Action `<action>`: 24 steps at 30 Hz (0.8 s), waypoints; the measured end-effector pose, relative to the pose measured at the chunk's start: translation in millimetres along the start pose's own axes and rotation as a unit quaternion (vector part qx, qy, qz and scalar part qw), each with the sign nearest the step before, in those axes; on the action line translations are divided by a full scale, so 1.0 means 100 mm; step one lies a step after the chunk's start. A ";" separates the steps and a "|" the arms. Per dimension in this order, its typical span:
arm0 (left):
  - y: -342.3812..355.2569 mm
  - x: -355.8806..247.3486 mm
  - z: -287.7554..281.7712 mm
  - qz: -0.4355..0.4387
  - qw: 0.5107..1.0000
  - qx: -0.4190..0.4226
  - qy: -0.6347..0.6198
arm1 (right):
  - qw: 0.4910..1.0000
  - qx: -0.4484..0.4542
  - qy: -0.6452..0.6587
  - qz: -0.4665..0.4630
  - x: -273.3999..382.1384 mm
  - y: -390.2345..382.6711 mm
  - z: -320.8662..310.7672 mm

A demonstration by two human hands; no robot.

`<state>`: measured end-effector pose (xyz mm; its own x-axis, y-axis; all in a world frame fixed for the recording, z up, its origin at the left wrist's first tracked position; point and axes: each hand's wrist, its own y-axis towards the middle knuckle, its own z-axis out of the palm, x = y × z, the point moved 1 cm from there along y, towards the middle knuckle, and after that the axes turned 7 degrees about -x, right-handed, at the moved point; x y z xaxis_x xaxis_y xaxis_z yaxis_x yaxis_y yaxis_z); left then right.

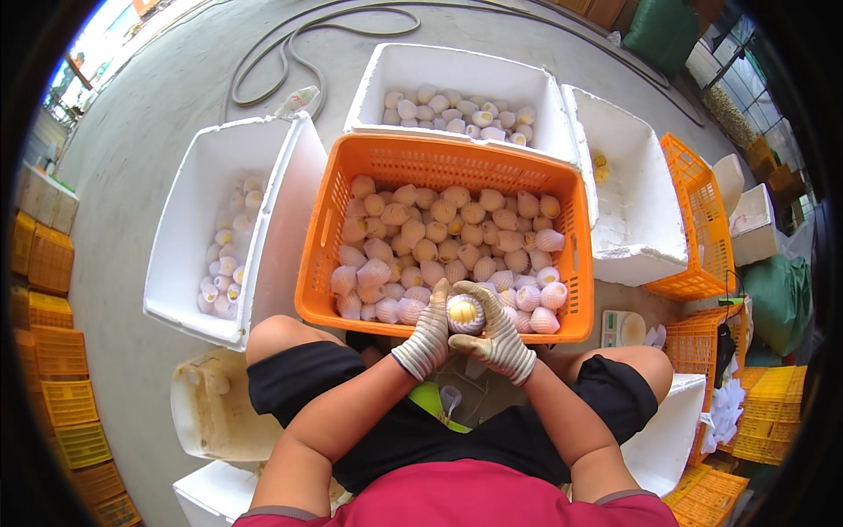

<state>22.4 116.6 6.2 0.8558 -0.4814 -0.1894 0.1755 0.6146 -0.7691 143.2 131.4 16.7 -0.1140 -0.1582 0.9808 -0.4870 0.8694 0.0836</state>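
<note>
Two gloved hands wrap one fruit [464, 311] at the near rim of an orange crate [439, 160].

Left hand [428, 338] and right hand [494, 331] — both in striped knit gloves — are cupped together and closed around a round yellowish fruit sitting in a white foam net sleeve, held just over the crate's near edge, above the person's lap. Crate is full of the same fruit, bare ones toward the far side, net-sleeved ones [375, 273] toward the near side. White foam box on the left [268, 158] holds a small pile of sleeved fruit at its bottom; white foam box behind the crate [413, 61] holds more — a third foam box on the right [645, 237] has only a couple of fruit. Small scale [623, 328] sits right of the crate on the concrete floor [158, 97]. Stacked orange and yellow crates [53, 351] line the left edge; a hose [290, 44] loops on the floor beyond.
</note>
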 end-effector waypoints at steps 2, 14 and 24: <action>0.14 0.06 -0.15 -0.008 0.999 0.017 0.050 | 0.979 -0.029 0.139 0.146 -0.01 -0.02 0.04; -0.11 0.03 -0.03 0.033 0.904 0.085 0.417 | 0.724 -0.238 0.528 0.375 -0.42 0.36 -0.47; -0.05 -0.15 0.01 0.077 0.911 0.055 0.401 | 0.784 -0.166 0.563 0.200 0.23 1.14 -0.71</action>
<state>9.5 121.5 13.6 0.2517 -0.6585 -0.7093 0.1689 0.7515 -0.6377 146.1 260.3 61.5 0.7282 0.5104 0.4574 -0.3344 0.8472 -0.4129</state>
